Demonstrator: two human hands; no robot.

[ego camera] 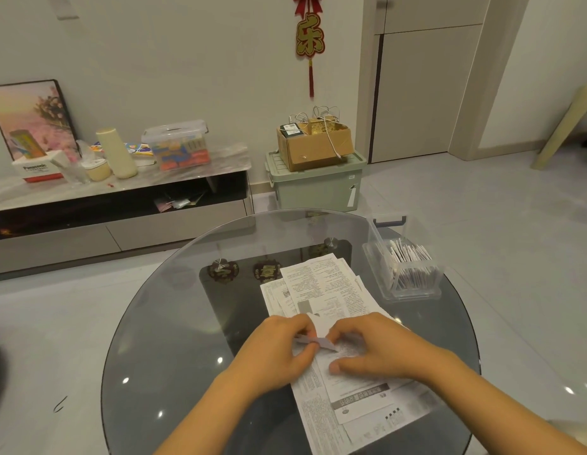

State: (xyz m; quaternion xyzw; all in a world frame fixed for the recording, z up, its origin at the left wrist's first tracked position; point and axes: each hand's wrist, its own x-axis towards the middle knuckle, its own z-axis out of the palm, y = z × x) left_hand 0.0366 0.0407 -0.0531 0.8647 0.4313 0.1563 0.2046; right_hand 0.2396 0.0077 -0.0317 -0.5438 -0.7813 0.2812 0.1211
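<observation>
Low on the round glass table [173, 323], just in front of the person, both hands meet over a small grey-white paper slip [323, 343]. It lies on top of a long printed leaflet [357, 402] that runs toward the near edge. The left hand [279, 351] is clamped on the slip's left end, thumb and forefinger pinching it so that the paper lifts slightly off the sheet below. The right hand [380, 351] has its fingers curled down over the slip's right end. Whether they actually nip the paper is hidden under the knuckles and I cannot tell; its thumb lies flat on the leaflet, apart from the fingers, pinning the sheet. The slip looks very light and thin, limp rather than stiff, and likely to crease or tear if pulled from both ends at once. A fold or edge is probably the best place to take hold, pinched close to the fingertips, with the other hand holding down the paper underneath so it does not slide on the smooth glass. Beyond the hands, more unfolded leaflets [321, 284] overlap in a loose pile. A clear plastic box [377, 257] of upright packets stands near them to the right.
</observation>
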